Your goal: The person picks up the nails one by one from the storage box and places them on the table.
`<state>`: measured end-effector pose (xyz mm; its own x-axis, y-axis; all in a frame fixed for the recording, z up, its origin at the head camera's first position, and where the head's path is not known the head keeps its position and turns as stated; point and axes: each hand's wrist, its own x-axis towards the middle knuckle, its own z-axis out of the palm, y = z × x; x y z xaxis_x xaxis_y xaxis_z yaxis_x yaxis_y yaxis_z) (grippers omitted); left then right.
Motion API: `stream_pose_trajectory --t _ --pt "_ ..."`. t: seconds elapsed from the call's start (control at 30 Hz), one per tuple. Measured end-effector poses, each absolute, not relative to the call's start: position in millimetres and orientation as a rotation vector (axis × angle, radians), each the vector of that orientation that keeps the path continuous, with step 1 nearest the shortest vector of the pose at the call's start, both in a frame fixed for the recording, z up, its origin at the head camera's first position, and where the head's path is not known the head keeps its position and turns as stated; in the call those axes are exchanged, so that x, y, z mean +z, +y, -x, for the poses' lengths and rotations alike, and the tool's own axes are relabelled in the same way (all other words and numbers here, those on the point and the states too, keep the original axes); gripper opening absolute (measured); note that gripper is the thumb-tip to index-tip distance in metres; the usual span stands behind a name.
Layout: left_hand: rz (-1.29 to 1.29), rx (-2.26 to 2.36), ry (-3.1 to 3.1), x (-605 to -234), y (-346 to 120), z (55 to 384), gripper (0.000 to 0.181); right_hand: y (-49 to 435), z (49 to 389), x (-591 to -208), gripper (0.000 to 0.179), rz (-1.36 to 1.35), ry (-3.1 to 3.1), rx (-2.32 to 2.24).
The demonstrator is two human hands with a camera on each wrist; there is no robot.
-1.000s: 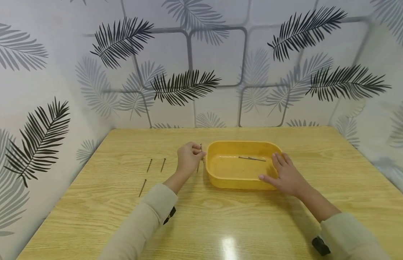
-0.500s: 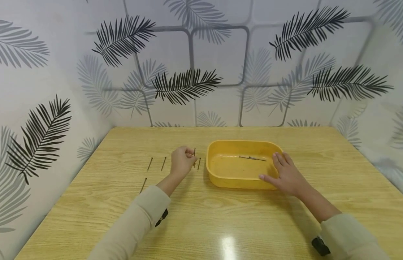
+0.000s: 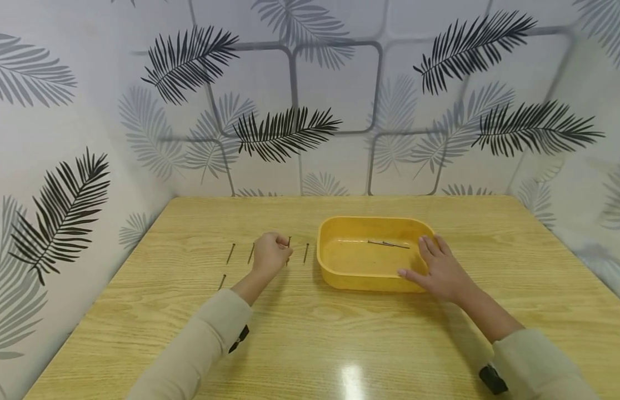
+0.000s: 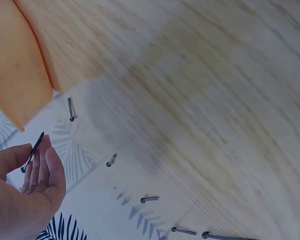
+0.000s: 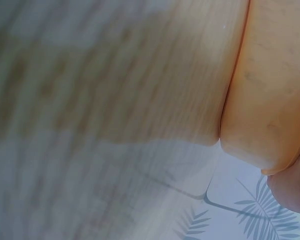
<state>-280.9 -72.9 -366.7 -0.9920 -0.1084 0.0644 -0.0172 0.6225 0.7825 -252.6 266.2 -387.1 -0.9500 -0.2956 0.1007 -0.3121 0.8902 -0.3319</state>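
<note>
My left hand [image 3: 271, 256] pinches a nail [image 4: 33, 152] between thumb and fingertips, left of the yellow plastic tray [image 3: 370, 283]. In the left wrist view the left hand [image 4: 32, 192] shows the nail's point upward and its head low by the thumb. Between that hand and the tray lies one loose nail [image 3: 306, 254]. My right hand [image 3: 444, 272] rests on the tray's right end, fingers extended over the side and thumb along the front rim. Inside the tray lie two nails [image 3: 396, 245].
More nails lie on the wooden table [image 3: 310, 344] to the left: one nail [image 3: 231, 254] at the far left, another nail [image 3: 251, 253] partly behind the left hand, and a nearer nail [image 3: 222, 281] above the sleeve. A leaf-patterned wall [image 3: 335, 161] stands behind the table.
My left hand has moved left and slightly toward me, away from the tray's left rim, with the nail still pinched. The right hand and tray have not moved.
</note>
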Motion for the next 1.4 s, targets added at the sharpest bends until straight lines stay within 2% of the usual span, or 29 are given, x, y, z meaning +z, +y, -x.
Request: stream_pose_trajectory --t 1.4 --pt "-0.063 -1.060 -2.818 -380 -135 263 0.011 264 251 -384 0.092 -0.484 -3.006 0.534"
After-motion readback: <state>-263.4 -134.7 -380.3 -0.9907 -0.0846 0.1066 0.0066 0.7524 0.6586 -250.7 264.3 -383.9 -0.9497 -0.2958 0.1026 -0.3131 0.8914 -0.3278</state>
